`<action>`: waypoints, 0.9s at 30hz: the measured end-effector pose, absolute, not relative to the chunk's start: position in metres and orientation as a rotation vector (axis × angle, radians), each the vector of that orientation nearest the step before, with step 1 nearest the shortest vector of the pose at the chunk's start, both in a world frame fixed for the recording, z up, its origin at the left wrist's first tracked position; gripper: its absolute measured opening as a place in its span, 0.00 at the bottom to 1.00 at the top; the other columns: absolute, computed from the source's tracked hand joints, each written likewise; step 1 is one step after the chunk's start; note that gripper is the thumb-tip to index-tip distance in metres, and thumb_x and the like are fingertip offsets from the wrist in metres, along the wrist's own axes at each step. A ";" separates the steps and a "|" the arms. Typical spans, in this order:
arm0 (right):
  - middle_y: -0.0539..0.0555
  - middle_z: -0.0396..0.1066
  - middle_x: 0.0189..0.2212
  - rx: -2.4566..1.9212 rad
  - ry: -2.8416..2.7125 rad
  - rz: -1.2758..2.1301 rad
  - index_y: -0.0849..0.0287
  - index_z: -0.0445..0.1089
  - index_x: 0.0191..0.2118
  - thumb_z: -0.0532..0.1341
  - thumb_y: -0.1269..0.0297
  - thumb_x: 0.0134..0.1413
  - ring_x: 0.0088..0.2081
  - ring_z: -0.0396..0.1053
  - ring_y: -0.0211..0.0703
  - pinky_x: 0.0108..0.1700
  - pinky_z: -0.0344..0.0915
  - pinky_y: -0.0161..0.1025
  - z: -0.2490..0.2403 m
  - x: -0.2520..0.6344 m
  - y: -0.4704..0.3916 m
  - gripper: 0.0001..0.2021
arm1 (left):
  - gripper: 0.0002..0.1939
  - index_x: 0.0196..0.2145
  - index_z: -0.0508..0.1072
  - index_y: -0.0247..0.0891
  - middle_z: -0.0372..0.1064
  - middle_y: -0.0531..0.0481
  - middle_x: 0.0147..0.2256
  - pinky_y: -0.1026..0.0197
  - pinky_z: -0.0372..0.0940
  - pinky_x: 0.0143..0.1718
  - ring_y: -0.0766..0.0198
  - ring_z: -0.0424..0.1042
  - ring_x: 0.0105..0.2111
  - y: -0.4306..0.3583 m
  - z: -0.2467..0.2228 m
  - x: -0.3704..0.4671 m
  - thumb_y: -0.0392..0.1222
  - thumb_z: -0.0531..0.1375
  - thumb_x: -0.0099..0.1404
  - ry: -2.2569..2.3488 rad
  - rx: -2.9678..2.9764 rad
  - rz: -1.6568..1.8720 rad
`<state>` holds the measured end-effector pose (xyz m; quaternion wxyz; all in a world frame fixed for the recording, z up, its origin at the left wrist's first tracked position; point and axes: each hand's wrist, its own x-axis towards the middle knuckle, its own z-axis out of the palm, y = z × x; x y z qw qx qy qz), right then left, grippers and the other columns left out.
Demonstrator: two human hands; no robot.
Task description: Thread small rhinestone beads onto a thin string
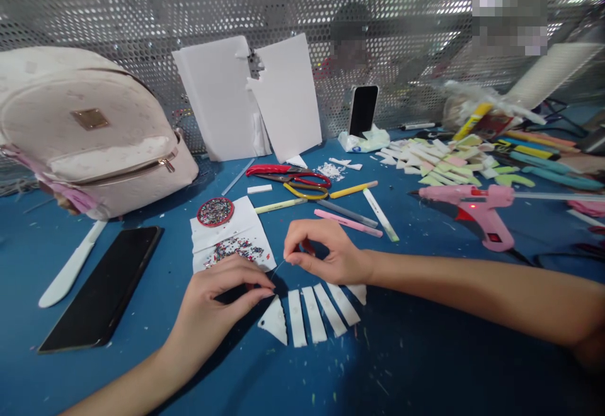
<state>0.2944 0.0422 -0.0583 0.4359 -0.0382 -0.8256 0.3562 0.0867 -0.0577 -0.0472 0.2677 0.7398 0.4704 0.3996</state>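
Thin strand [280, 268] runs between left hand [222, 293] and right hand [333, 255], both hands pinching it near white pieces [314, 314].

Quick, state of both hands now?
Left hand: thumb and finger nearly together by the triangular white piece; grip can't be told.
Right hand: closed, pinching a thin clear strand.

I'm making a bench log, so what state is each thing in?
Bag: upright.
Large phone: flat, screen dark.
Small phone: propped up, screen dark.
Glue gun: on its side, red light lit.
Scissors: lying down, blades hard to judge.
Dish: full of specks.
Paper: creased, specks scattered on it.
Boards: standing, torn edges.
Strips: spaced in a row.
Strand: held between left hand and right hand.
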 end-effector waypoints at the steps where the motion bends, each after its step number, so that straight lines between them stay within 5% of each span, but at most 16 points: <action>1: 0.51 0.69 0.28 -0.095 -2.053 0.886 0.63 0.69 0.36 0.61 0.69 0.63 0.28 0.63 0.34 0.27 0.59 0.32 -0.058 0.294 0.042 0.04 | 0.06 0.32 0.81 0.42 0.80 0.52 0.32 0.64 0.70 0.39 0.63 0.77 0.34 -0.058 -0.047 0.087 0.34 0.65 0.64 1.272 1.995 1.078; 27: 0.50 0.69 0.28 -0.111 -2.046 0.897 0.62 0.69 0.37 0.60 0.69 0.63 0.28 0.64 0.35 0.26 0.59 0.32 -0.058 0.295 0.042 0.03 | 0.06 0.31 0.81 0.42 0.80 0.51 0.32 0.63 0.71 0.38 0.62 0.78 0.34 -0.057 -0.050 0.087 0.32 0.65 0.63 1.288 1.967 1.098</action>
